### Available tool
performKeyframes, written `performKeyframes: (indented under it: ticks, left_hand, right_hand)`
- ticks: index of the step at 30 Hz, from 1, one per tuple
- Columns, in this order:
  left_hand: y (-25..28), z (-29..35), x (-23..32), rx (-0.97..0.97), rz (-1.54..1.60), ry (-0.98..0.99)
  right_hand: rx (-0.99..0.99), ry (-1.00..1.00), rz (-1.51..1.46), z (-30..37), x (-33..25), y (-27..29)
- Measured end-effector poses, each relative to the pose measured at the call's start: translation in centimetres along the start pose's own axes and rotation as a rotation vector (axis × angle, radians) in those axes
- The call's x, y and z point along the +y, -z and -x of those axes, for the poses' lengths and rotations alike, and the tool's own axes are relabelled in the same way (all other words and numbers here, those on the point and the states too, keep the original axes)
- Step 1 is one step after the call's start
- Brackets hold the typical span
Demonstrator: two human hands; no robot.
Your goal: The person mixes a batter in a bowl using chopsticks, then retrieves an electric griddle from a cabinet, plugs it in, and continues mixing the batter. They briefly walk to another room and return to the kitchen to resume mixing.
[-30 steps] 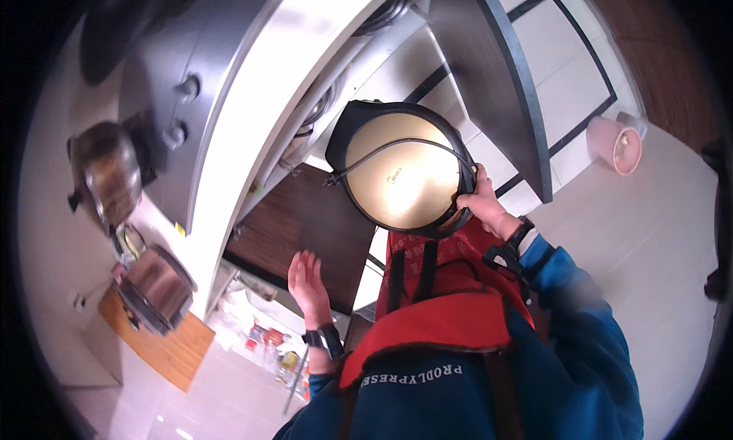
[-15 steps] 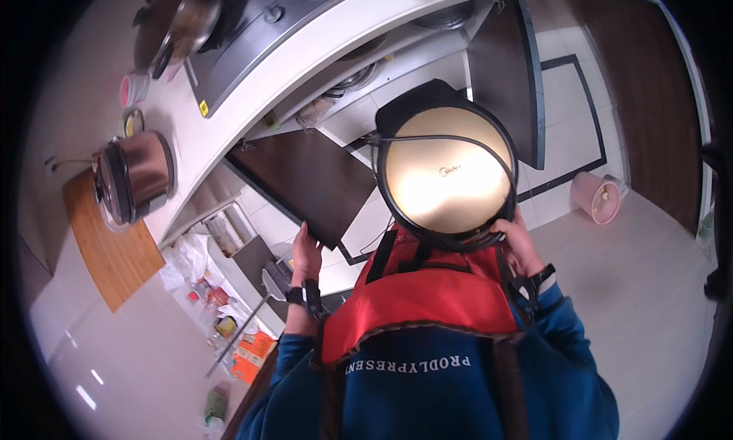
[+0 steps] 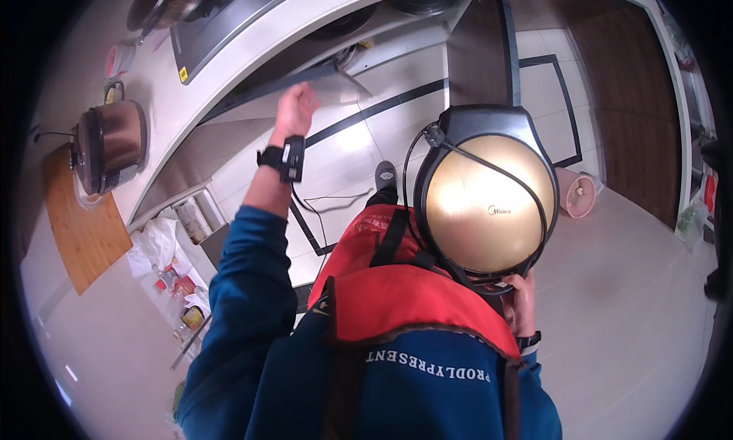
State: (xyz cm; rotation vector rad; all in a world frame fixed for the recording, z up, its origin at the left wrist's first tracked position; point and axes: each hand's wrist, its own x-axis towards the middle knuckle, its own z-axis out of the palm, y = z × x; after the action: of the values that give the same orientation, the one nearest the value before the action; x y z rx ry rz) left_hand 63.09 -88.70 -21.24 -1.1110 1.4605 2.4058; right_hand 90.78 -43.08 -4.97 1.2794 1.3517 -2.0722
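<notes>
Tile floor (image 3: 359, 153): pale, dark-bordered.
Left cabinet door (image 3: 263, 95): swung farther inward than before.
Electric griddle (image 3: 473, 226): above the floor, now farther right in view.
Left grip (image 3: 296, 110): fingers loosely apart beside the door, contact unclear.
Right grip (image 3: 522, 301): clamped on the griddle's lower rim.

the pan (image 3: 489, 234) looks like smooth, glossy metal with a plastic rim (image 3: 489, 121), the apron (image 3: 420, 302) matt cloth, and, toward nine o'clock, the board (image 3: 84, 226) smooth wood and the cooker (image 3: 124, 146) shiny metal.

The left hand (image 3: 294, 111) extends forward, fingers (image 3: 308, 97) loosely bent; the right hand (image 3: 522, 306) sits low, fingers (image 3: 518, 283) curled.
</notes>
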Motion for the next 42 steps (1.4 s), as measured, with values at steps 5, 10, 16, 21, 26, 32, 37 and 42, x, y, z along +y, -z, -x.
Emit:
performKeyframes:
  ticks: [5,10,16,21,26,32,37,42]
  left_hand:
    - [-10.2,2.0,-1.5,-0.143,-0.29,-0.193]
    - [-23.6,8.0,-7.9,-0.606,-0.886,-0.709]
    - [-34.7,12.1,-14.6,-1.132,-1.56,-1.193]
    - [-40.0,12.5,-18.2,-1.254,-1.73,-0.916]
    - [-37.9,12.8,-18.4,-1.139,-1.967,-0.957]
    - [-27.8,10.9,-14.9,-0.803,-2.259,-0.757]
    - [-23.6,9.4,-8.7,-0.407,-2.209,-0.605]
    - [-29.6,11.4,-8.4,-0.592,-0.689,0.201]
  right_hand:
    - [0.041,0.024,0.012,-1.1,-1.0,5.6]
    - [0.088,0.053,-0.026,-0.8,-1.7,11.5]
    - [0.157,0.054,-0.058,0.4,-2.2,16.4]
    - [0.214,0.068,-0.115,2.3,-2.9,19.4]
    - [0.191,0.026,-0.174,3.3,-3.6,20.8]
    - [0.143,0.001,-0.256,-0.4,-6.1,21.8]
    - [0.091,-0.001,-0.222,-4.6,-10.4,19.3]
    - [0.001,0.093,-0.243,-10.5,-17.5,15.1]
